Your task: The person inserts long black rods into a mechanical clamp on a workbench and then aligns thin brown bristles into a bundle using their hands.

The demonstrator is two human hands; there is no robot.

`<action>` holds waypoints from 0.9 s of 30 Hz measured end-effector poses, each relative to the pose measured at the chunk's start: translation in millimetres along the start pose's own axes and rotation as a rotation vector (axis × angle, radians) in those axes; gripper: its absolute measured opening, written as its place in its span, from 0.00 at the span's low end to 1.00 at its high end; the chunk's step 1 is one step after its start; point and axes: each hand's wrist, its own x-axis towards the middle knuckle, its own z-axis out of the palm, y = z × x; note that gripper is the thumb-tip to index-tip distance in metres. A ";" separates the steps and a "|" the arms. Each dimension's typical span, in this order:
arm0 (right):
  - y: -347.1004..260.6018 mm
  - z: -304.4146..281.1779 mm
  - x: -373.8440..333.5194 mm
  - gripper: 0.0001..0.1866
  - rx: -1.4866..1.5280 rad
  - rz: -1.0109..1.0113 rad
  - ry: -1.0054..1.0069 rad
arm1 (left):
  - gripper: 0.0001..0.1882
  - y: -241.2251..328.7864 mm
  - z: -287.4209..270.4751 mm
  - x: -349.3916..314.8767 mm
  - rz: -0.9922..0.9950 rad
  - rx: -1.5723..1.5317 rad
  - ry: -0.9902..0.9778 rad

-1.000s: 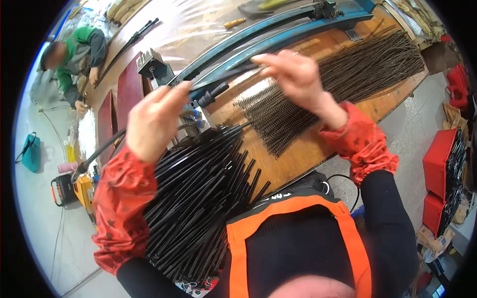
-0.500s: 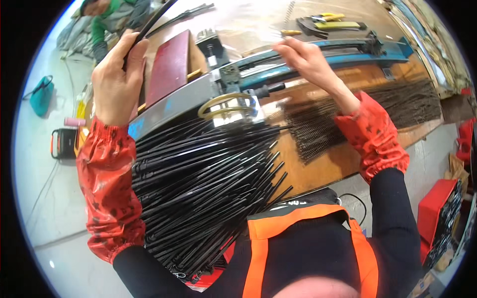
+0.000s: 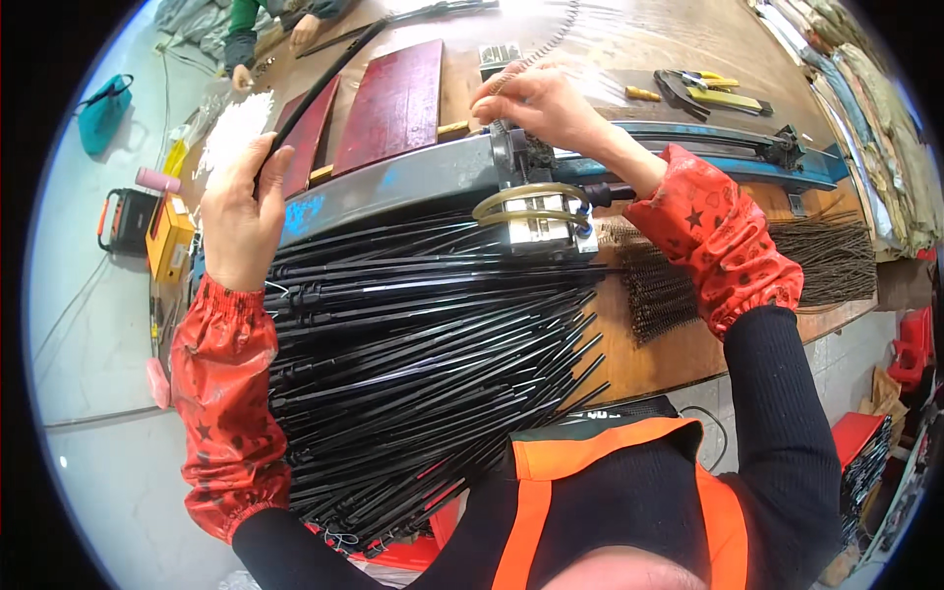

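My left hand (image 3: 241, 218) is closed round a thin black rod (image 3: 329, 87), which slants up and away to the right over the bench. A long, thin coil spring (image 3: 557, 39) is pinched in the fingers of my right hand (image 3: 539, 103), its upper part curving away from me. That hand is just above a metal clamp unit (image 3: 539, 218) with yellowish hoses, mounted on a grey-blue rail (image 3: 403, 179). The spring's lower end meets the top of the clamp's dark upright part; whether it goes into it I cannot tell.
Many black rods (image 3: 423, 369) lie in a pile before me. Brown springs (image 3: 674, 285) are heaped at the right. Pliers (image 3: 678, 90), a wooden handle (image 3: 642, 93) and dark red boards (image 3: 388, 108) lie beyond the rail. Another person's hand (image 3: 306, 31) is at the far left.
My right hand has moved left with the spring, from beside the clamp to above it. My left hand still grips the rod, now farther left of the clamp. The whole view has shifted.
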 end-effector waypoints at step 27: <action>94.0 -199.4 -217.6 0.06 -0.729 0.265 0.170 | 0.16 49.8 159.6 20.5 0.190 -0.104 -0.333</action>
